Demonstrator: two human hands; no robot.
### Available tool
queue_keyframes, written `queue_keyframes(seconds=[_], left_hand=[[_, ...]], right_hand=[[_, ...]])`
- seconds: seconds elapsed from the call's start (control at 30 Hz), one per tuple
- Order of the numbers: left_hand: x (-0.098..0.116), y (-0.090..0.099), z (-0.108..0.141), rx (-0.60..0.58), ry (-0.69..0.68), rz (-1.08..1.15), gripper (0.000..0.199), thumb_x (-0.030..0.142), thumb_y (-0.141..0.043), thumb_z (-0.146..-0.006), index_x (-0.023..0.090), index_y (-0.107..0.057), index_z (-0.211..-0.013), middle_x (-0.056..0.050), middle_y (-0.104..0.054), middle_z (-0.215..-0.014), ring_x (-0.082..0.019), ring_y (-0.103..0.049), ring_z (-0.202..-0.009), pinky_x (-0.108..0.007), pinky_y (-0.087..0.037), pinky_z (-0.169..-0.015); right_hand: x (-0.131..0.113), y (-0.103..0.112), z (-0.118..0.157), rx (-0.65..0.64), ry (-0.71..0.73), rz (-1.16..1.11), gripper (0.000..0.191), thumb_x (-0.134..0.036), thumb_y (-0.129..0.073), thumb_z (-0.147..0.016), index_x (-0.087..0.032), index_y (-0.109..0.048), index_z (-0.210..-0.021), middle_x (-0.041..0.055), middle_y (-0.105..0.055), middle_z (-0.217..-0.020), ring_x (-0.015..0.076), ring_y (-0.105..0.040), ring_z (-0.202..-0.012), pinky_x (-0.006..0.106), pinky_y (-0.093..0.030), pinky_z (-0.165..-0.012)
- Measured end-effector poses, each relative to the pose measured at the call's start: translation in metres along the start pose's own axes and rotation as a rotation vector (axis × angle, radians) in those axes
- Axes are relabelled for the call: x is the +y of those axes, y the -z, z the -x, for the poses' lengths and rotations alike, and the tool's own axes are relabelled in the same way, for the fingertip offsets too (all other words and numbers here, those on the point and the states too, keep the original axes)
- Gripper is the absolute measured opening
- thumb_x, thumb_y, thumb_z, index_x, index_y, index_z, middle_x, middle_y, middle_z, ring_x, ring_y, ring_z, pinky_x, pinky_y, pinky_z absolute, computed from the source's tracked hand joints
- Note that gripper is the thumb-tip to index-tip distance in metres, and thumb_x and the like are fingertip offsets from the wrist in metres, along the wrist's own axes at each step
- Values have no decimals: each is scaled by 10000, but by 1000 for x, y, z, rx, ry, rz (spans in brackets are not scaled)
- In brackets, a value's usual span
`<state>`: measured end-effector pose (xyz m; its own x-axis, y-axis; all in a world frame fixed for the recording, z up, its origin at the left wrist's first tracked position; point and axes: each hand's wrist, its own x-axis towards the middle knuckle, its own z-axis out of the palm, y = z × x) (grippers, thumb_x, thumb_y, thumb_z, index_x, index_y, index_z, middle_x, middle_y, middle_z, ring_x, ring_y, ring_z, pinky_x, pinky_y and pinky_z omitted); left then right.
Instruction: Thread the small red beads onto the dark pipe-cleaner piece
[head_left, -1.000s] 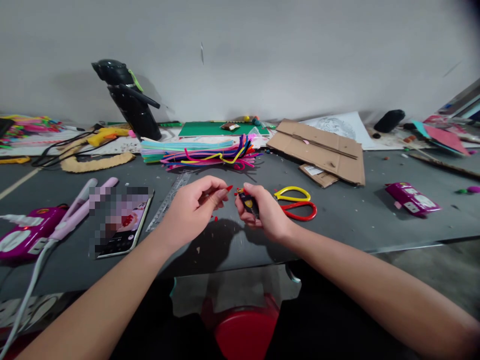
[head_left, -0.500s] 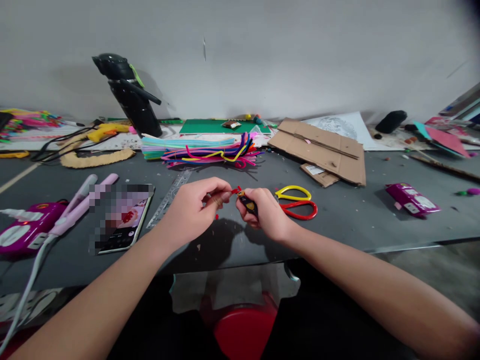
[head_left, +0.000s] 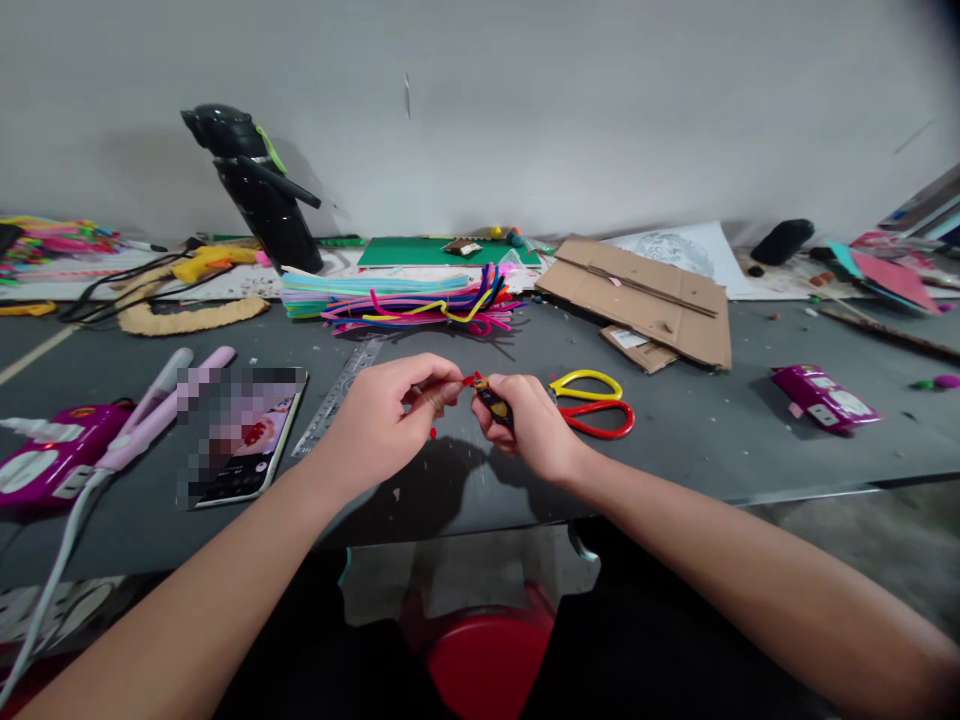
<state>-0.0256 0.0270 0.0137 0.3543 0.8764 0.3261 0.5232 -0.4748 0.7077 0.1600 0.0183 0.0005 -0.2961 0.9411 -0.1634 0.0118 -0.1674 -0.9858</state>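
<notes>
My left hand [head_left: 397, 415] is closed, thumb and fingertips pinching a short red pipe cleaner [head_left: 470, 380]. Its free end meets the tip of a small black tool with a yellow mark [head_left: 496, 408], whose exact kind I cannot make out. My right hand [head_left: 536, 420] wraps round this tool, its thumb on top. Both hands hover close together over the grey table [head_left: 660, 455]. Just beyond the right hand lie scissors with one yellow and one red handle [head_left: 596, 418], their blades hidden behind it. A red scrap [head_left: 433, 433] lies below the left fingertips.
A bundle of coloured pipe cleaners [head_left: 405, 300] lies behind my hands, with cardboard [head_left: 645, 300] to its right. Leftward are a clear ruler [head_left: 337, 395], a phone [head_left: 251, 440], a pink hair straightener [head_left: 150, 420] and a purple power strip [head_left: 64, 455]. A black flask [head_left: 262, 200] stands behind.
Both hands keep almost the same place and grip. The red pipe cleaner's end has shifted slightly against the tool's tip.
</notes>
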Motion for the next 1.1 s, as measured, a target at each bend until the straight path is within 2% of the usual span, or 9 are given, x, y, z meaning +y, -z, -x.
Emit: queue_keyframes(seconds=[0.13,0.57,0.97,1.1], left_hand=[[0,0,0,-3,0,-7,99,210,-602,-903,198,-698,-923,4,-704,-766,-107,-579,-589,-207,-454,-541],[5,2,-1,-19,14,-54,117,195,-585,-909,190,-701,-922,19,-702,-754,-94,-569,-570,-196,-449,-552],[0,1,0,4,-45,-22,93,184,-608,-905,190,-697,-931,15,-716,-795,-104,-625,-645,-192,-481,-593],[-1,0,0,3,-52,-20,97,185,-602,-910,189,-697,-931,7,-719,-798,-109,-632,-644,-198,-495,-594]], right_hand=[[4,1,-2,14,9,-2,492,-480,-372,-939,-181,-502,-571,-44,-360,-442,86,-287,-417,232,-235,-427],[-3,2,2,-13,70,90,344,-301,-362,-883,-184,-475,-580,-49,-355,-456,85,-288,-440,241,-247,-471],[2,2,-1,19,67,74,482,-427,-356,-961,-174,-501,-578,-45,-375,-464,83,-294,-434,235,-253,-452],[1,1,0,9,63,86,460,-388,-342,-951,-178,-485,-568,-43,-367,-463,84,-293,-436,238,-252,-457]])
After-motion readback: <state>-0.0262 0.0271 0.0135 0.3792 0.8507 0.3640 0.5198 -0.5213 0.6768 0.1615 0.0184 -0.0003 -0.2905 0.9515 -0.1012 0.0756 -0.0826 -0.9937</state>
